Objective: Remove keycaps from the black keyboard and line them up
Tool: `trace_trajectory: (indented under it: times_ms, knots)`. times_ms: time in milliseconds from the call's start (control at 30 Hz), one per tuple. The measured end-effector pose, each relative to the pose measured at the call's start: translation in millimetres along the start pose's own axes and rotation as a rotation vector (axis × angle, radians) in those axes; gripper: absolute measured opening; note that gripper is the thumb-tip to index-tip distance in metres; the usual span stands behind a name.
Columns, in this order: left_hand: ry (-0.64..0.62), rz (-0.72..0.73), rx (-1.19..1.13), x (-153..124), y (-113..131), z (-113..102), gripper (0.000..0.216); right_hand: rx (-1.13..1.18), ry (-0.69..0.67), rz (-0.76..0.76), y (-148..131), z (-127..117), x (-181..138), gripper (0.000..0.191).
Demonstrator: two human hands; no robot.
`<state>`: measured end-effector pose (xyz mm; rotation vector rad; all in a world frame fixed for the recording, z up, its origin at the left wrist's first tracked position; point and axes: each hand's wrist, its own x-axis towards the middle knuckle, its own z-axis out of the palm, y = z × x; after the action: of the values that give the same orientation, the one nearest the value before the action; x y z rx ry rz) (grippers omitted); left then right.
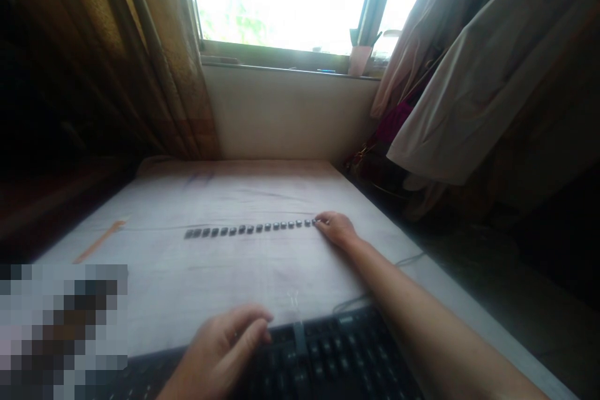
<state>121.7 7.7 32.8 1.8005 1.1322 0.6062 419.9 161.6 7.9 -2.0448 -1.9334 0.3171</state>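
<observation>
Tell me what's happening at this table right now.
A person sits at a white-covered table by a window. Their right hand reaches out, with its fingertips at the right end of a row of small dark square pieces, seemingly keycaps, lined up across the cloth. Whether it grips the end piece is unclear. Their left hand rests on the top edge of a black computer keyboard at the near edge. A thin orange strip lies to the left.

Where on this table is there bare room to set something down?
Bare cloth lies between the keycap row and the keyboard, and beyond the row toward the wall. Crowded: near edge, left hand on keyboard; right hand at the row's end.
</observation>
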Motion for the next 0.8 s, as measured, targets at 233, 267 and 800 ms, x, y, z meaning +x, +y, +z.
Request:
trace_trajectory:
  times_ms: [233,267,800]
  knots:
    - [-0.009,0.004,0.022,-0.1,-5.5,-0.1,0.031,-0.019,-0.031,-0.004,3.0,2.2,1.1,0.029]
    - [-0.006,0.012,0.026,-0.1,-5.1,-0.1,0.03,-0.019,-0.03,-0.004,3.2,1.9,0.8,0.029]
    - [0.275,0.019,0.132,2.9,-12.4,-46.6,0.035,-0.045,-0.378,-0.648,-70.4,-45.3,-127.4,0.032]
